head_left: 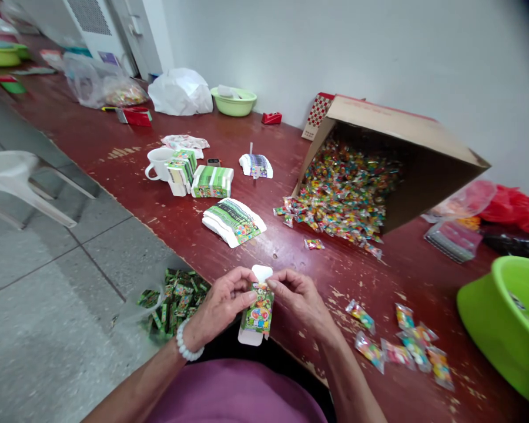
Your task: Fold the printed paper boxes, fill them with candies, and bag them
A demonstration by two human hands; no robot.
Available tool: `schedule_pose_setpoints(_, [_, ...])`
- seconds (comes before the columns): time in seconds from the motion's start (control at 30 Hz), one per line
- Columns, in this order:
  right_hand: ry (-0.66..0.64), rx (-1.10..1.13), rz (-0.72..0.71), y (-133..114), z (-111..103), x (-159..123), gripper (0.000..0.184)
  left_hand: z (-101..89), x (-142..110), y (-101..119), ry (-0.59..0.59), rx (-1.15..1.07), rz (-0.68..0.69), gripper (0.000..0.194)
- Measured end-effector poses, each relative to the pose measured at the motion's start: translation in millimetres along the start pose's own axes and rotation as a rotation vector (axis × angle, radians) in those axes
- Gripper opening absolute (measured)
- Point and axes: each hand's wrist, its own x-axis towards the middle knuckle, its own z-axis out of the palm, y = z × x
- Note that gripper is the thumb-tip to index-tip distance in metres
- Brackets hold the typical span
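Observation:
Between my hands is a small printed candy box (pixel 258 311), green with colourful pictures, its white end flaps standing out at top and bottom. My left hand (pixel 224 305) grips its left side, thumb across the front. The fingers of my right hand (pixel 300 299) pinch the upper right corner by the top flap. Beyond the hands lies a fanned stack of flat candy boxes (pixel 234 222). Several wrapped candies (pixel 397 346) are scattered on the table right of my right hand. A large cardboard carton (pixel 423 135) on its side spills many wrapped candies (pixel 344 194).
Bundled flat boxes (pixel 212 181) and a white mug (pixel 157 163) stand farther back on the red table (pixel 127 170). A green basin (pixel 502 329) is at right. Below the table edge, a clear bag (pixel 176 305) holds green boxes. A white plastic chair (pixel 22 176) stands left.

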Motion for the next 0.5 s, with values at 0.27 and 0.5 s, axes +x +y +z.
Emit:
schedule_pose_setpoints(0.27, [0.095, 0.287, -0.021, 6.3, 6.3, 3.6, 0.04, -1.1, 3.5, -4.9, -0.039, 0.044, 0.015, 0.02])
schedule_pose_setpoints(0.5, [0.116, 0.202, -0.059, 6.8, 7.4, -1.8, 0.021, 8.6, 2.0, -4.9, 0.025, -0.24, -0.074, 0.054])
